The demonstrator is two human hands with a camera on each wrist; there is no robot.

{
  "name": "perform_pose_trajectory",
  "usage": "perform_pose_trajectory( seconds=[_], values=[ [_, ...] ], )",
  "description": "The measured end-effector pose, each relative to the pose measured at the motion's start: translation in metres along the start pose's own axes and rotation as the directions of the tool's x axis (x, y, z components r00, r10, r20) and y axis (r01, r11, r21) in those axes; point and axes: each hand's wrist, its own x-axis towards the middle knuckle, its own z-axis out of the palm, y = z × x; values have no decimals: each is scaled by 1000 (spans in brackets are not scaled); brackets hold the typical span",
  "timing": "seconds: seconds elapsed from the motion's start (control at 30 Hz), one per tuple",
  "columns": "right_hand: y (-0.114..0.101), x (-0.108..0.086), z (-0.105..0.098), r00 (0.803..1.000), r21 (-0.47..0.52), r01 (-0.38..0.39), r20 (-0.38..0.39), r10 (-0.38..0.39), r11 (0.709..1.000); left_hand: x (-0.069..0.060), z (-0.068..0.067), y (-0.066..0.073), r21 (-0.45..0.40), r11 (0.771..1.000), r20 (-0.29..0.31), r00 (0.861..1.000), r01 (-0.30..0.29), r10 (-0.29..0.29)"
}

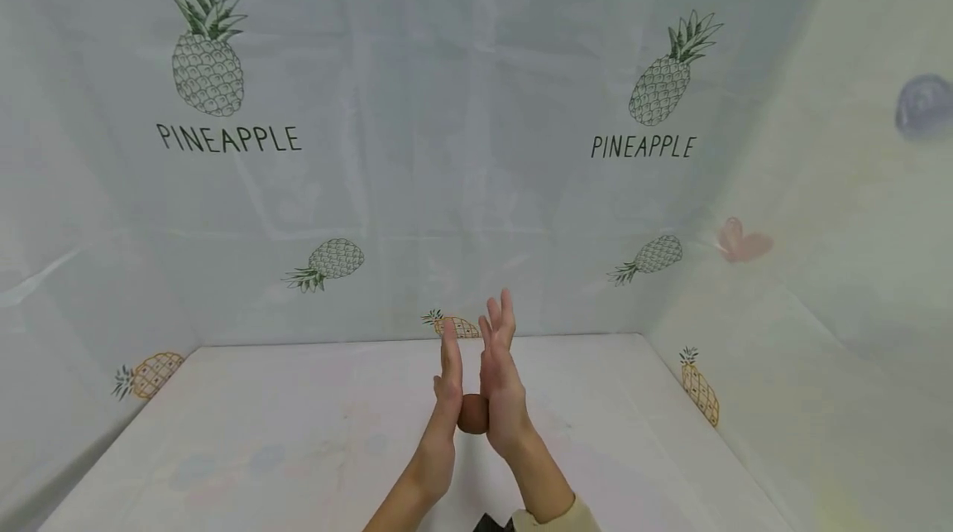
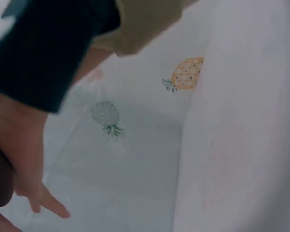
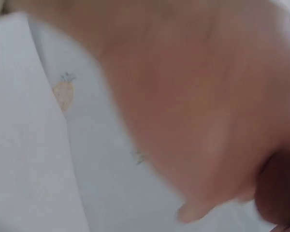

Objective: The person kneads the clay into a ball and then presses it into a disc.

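Brown ball [image 1: 473, 415] looks already round, held over the white table [image 1: 298, 424] between left hand [image 1: 448, 387] and right hand [image 1: 504, 391], fingers straight, palms pressing; shaping seems mostly done, release left.

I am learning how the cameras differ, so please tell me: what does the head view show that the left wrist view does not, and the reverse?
Only the head view shows the words "PINEAPPLE", the purple print and a clear view of the left hand.

Only the left wrist view shows a broad dark blue band across the arm; the head view has a small dark piece by the beige sleeve, possibly the same thing.

Both share the brown ball, the right hand, that sleeve, pineapple prints and the white table.
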Motion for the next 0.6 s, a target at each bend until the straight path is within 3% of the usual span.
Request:
perform_pose_trajectory(
  seconds=[0.17,0.4,0.6],
  values=[
    [16,2,3,995,5,-97,-3,97,995,-1,-3,8,45,999,-38,999,-11,13],
    [20,-10,32,960,-61,-250,114,255,966,5,-32,12,40,999,-151,988,-30,36],
    [2,-18,40,963,-34,-206,168,209,978,7,-44,4,58,998,-197,980,24,-12]
  ],
)
